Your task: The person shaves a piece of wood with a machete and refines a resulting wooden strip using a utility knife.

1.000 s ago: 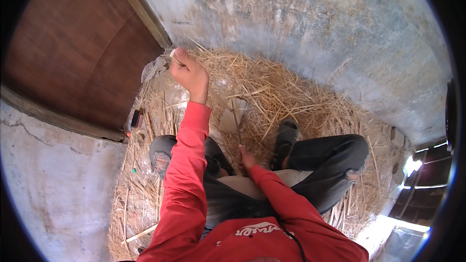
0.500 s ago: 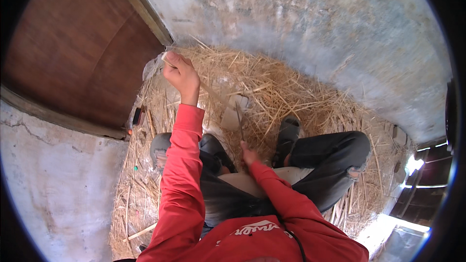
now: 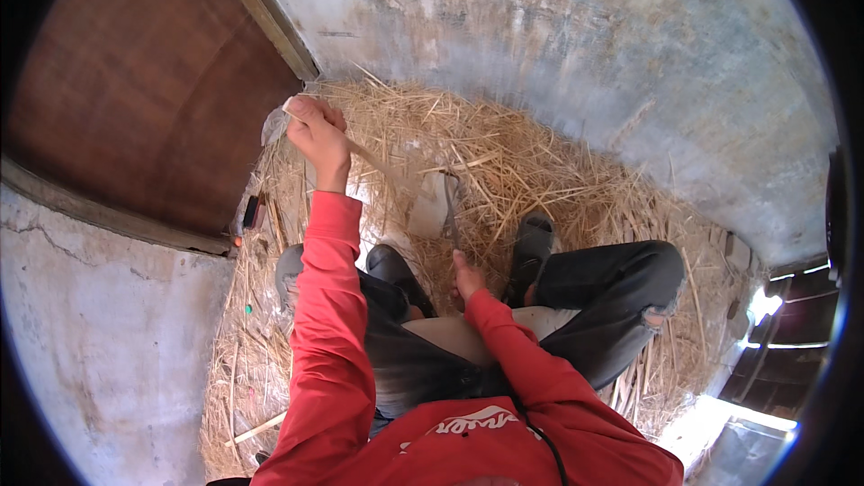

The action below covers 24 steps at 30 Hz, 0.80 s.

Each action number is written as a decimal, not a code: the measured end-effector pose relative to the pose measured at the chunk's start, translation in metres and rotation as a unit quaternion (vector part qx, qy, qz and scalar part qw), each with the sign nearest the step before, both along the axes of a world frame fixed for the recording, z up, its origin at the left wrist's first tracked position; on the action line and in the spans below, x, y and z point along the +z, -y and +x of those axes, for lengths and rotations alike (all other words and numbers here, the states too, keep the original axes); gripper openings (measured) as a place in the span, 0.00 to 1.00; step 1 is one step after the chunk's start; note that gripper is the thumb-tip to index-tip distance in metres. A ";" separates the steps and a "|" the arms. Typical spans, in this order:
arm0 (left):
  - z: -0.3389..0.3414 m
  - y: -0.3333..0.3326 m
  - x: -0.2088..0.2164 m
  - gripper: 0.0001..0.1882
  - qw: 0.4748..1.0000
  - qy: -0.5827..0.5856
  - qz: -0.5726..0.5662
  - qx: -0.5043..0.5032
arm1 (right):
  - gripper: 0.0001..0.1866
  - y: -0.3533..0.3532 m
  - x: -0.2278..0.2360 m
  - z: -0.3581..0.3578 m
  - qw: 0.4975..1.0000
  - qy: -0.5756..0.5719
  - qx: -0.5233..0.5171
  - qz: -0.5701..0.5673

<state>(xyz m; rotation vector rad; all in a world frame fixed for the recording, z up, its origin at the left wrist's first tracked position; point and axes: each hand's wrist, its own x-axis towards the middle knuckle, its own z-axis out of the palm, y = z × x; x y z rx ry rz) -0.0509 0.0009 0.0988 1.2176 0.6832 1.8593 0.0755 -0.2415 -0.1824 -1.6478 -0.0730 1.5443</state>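
Observation:
I sit on a heap of dry straw (image 3: 540, 162) with my knees bent. My left hand (image 3: 317, 133) is raised toward the upper left, shut on a thin bunch of straw strands (image 3: 382, 166) that runs taut down toward the middle. My right hand (image 3: 466, 274) is low between my feet, closed around the lower end of a narrow grey metal blade (image 3: 450, 207) that stands upright in the straw. Its fingers are mostly hidden. Both sleeves are red.
A brown wooden door (image 3: 153, 99) with its frame fills the upper left. A grey plastered wall (image 3: 630, 45) curves behind the straw. My grey sandals (image 3: 533, 243) rest on the straw. A small black and red object (image 3: 252, 212) lies by the door sill.
My left hand has moved up and to the left, drawing the straw strands out longer. The right hand and the blade have stayed in place.

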 end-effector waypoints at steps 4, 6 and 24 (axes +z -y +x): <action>-0.024 -0.006 0.001 0.33 0.978 0.053 -0.015 -0.202 | 0.28 -0.011 0.078 0.001 0.981 -0.001 -0.040 0.191; -0.028 -0.007 0.002 0.35 0.966 0.034 -0.034 -0.252 | 0.28 -0.006 0.070 0.001 0.960 0.083 -0.023 0.266; -0.024 -0.002 0.004 0.35 0.950 0.021 -0.045 -0.308 | 0.28 0.008 0.024 -0.009 0.953 0.194 0.047 0.226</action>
